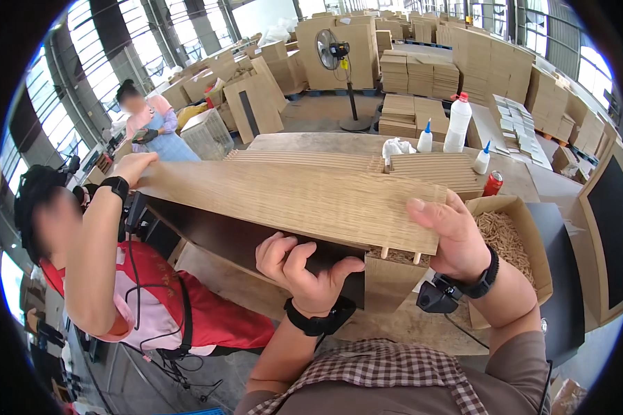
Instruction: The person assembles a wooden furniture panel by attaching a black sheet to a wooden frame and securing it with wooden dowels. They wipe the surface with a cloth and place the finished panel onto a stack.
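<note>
A long wood-grain board (pixel 291 194) lies slanted over a box-like frame with a dark inner panel (pixel 218 232). My right hand (pixel 453 232) holds the board's right end, thumb on its top face. Two wooden dowels (pixel 385 253) show at that end, between the board and the upright wood end panel (pixel 394 282). My left hand (pixel 301 270) is palm up below the board's near edge, fingers curled and apart, its thumb toward the end panel; nothing is visible in it. At the far left end, a co-worker's hand (pixel 133 169) grips the same board.
A carton of wooden dowels (pixel 509 238) stands right. Behind the board are grooved wood strips (pixel 436 171), a red can (pixel 493 184), a large white bottle (pixel 458 124) and small glue bottles (pixel 426 138). A co-worker in a red apron (pixel 208 304) stands close left; another person (pixel 152 124) is farther back.
</note>
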Motion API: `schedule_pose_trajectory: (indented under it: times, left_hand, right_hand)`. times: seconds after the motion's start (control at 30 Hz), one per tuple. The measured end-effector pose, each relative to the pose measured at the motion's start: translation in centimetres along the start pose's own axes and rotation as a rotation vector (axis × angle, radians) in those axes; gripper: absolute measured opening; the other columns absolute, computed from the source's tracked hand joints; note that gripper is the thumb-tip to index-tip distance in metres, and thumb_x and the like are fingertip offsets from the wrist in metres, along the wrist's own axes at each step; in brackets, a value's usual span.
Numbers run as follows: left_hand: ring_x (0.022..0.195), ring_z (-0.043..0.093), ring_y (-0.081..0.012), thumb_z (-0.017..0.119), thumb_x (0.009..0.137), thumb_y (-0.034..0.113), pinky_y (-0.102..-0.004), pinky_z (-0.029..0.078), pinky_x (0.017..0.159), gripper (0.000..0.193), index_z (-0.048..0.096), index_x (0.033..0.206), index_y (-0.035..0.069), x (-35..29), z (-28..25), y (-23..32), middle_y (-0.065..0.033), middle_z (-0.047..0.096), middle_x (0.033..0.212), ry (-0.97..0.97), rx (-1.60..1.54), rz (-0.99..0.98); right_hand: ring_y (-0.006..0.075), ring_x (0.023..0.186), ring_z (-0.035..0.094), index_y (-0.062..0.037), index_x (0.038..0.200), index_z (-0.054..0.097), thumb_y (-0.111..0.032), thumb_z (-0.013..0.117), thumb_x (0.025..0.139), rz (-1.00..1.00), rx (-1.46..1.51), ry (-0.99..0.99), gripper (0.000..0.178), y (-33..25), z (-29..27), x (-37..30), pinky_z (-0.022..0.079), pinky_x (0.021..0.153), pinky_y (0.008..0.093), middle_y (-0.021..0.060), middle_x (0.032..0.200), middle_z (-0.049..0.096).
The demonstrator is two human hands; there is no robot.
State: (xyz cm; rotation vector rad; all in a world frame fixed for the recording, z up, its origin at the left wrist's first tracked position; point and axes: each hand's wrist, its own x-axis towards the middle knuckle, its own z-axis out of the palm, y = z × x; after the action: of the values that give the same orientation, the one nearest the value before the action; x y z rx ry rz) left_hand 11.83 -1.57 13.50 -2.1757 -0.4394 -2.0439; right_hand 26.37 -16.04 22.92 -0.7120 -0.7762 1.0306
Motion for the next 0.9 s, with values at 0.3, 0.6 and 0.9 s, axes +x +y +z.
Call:
schedule_pose_trajectory:
  times: [0.3, 0.6, 0.9]
  left_hand:
    - [0.1, 0.042, -0.0297, 0.064, 0.074, 0.066, -0.0455, 0.036, 0.087, 0.065, 0.046, 0.102, 0.01, -0.1, 0.3, -0.1, -0.0089, 0.038, 0.108, 0.017, -0.06, -0.014]
    - [0.106, 0.044, -0.0316, 0.055, 0.089, 0.051, -0.0449, 0.041, 0.089, 0.048, 0.051, 0.105, 0.006, 5.4, -2.6, -1.4, -0.0149, 0.043, 0.114, 0.082, -0.2, 0.189]
    - [0.057, 0.049, -0.0336, 0.047, 0.095, 0.033, -0.0395, 0.035, 0.057, 0.043, 0.052, 0.064, 0.004, 15.3, -1.3, -0.2, -0.0105, 0.047, 0.057, -0.652, -0.199, 0.251]
  right_hand:
    - [0.0141, 0.098, 0.06, 0.0044, 0.122, 0.052, -0.014, 0.062, 0.09, -0.068, -0.161, -0.047, 0.038, -0.2, -0.3, 0.4, 0.049, 0.083, 0.0292, 0.0093, 0.11, 0.062]
    - [0.0093, 0.085, 0.056, 0.0063, 0.12, 0.054, -0.014, 0.069, 0.084, -0.265, -0.749, -0.166, 0.044, -1.8, 0.3, 0.3, 0.048, 0.075, 0.0255, 0.0052, 0.098, 0.065]
    - [0.0237, 0.081, 0.063, 0.0065, 0.11, 0.057, -0.016, 0.073, 0.079, -0.49, -1.146, -0.183, 0.041, -2.0, 0.3, -0.6, 0.049, 0.077, 0.0309, 0.0154, 0.092, 0.065]
